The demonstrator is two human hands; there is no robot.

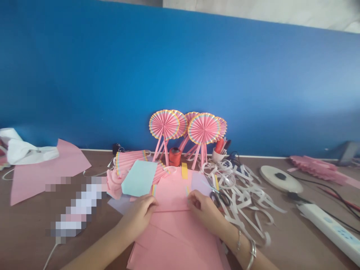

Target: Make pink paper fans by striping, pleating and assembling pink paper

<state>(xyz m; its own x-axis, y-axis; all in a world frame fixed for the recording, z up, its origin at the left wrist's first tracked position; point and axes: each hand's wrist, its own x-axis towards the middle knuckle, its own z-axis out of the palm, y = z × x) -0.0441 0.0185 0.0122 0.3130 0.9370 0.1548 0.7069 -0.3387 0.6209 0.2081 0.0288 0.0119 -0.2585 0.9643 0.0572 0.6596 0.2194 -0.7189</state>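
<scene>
A pink sheet of paper (pixel 172 195) with a fold along its near edge lies in front of me, with coloured strips at its sides. My left hand (pixel 143 208) pinches its left edge, fingers curled closed. On the opposite edge, my right hand (pixel 203 209) is closed in a pinch too, bracelets on its wrist. Beneath is a stack of larger pink sheets (pixel 180 243). A light green sheet (pixel 140 178) rests beyond my left hand, partly over pleated pink paper (pixel 131 159). Black-handled scissors (pixel 224 198) lie just right of my right hand.
Several pink pleated paper fans (pixel 204 128) stand behind, near a red thread spool (pixel 174 156) and a white cup (pixel 218 154) of tools. White paper strips (pixel 244 191) tangle at right. Farther right lie a power strip (pixel 332 228) and cables. A pink sheet (pixel 36 180) is at left.
</scene>
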